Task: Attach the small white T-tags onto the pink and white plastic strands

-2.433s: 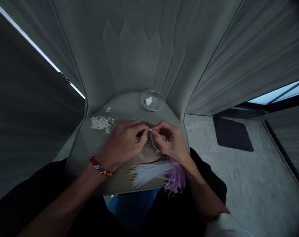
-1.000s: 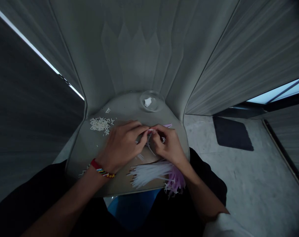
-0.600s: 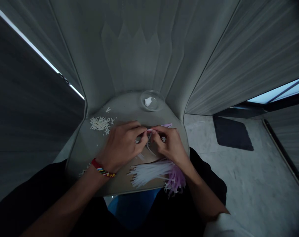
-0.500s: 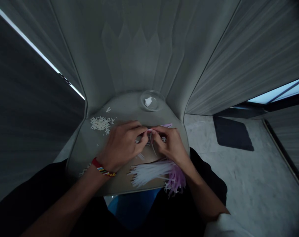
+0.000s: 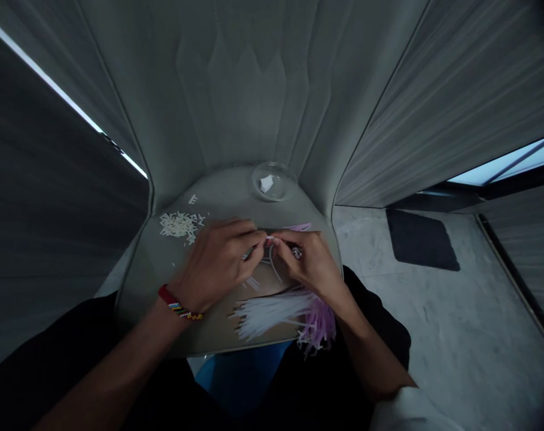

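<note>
Person at a grey chair seat (image 5: 141, 281), both hands over its middle, toward the right edge. Left hand (image 5: 222, 254), beaded band (image 5: 179, 305) on the wrist: thumb and forefinger pinched together on one end of a small white piece (image 5: 270, 238). Right hand (image 5: 314, 260), pale sleeve (image 5: 404, 410) up the arm: thumb and forefinger closed on the other end, fingertips nearly meeting. Thin pale strand (image 5: 275, 269) curves down beside the right thumb; cannot tell whether it joins the piece. Below the hands, a few loose strips (image 5: 252, 281) on the seat. Bundle of white strips (image 5: 263, 314) lies along the near edge, its pink ends (image 5: 317, 323) at the near right corner. Pink strip (image 5: 301, 227) just beyond the right hand, by the right edge. Heap of short white bits (image 5: 179, 225) near the left edge, toward the far left corner; clear dish (image 5: 286, 190) at the far edge, white scrap (image 5: 267, 183) inside
</note>
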Demonstrator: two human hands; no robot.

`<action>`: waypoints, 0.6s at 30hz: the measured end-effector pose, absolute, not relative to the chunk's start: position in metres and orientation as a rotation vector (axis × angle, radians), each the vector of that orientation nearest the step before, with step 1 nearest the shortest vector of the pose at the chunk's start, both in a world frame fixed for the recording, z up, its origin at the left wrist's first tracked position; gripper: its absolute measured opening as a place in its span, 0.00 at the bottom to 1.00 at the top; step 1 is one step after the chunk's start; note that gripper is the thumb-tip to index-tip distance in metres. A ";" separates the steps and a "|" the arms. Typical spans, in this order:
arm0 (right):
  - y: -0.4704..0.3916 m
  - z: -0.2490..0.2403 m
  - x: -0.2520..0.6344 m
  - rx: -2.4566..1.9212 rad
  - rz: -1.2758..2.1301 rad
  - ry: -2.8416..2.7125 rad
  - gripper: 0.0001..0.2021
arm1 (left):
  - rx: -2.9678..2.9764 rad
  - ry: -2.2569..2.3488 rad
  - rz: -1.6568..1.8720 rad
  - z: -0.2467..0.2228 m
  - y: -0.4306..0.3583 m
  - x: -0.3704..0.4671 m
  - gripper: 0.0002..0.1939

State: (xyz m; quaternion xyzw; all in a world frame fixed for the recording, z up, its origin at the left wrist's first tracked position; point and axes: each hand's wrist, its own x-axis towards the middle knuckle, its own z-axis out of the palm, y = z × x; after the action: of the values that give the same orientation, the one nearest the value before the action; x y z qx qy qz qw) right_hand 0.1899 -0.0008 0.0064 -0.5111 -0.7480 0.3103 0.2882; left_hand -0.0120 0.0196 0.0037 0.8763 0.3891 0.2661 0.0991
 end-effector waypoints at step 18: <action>-0.002 0.006 0.188 -1.395 0.777 -2.075 0.12 | 2.710 1.161 0.635 0.001 0.016 -0.008 0.11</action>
State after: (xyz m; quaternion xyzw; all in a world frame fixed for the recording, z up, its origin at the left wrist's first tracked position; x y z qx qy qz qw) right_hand 0.1883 -0.0015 0.0060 -0.5146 -0.7655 0.2866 0.2588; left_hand -0.0084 0.0160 0.0014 0.8968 0.3842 0.2102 0.0628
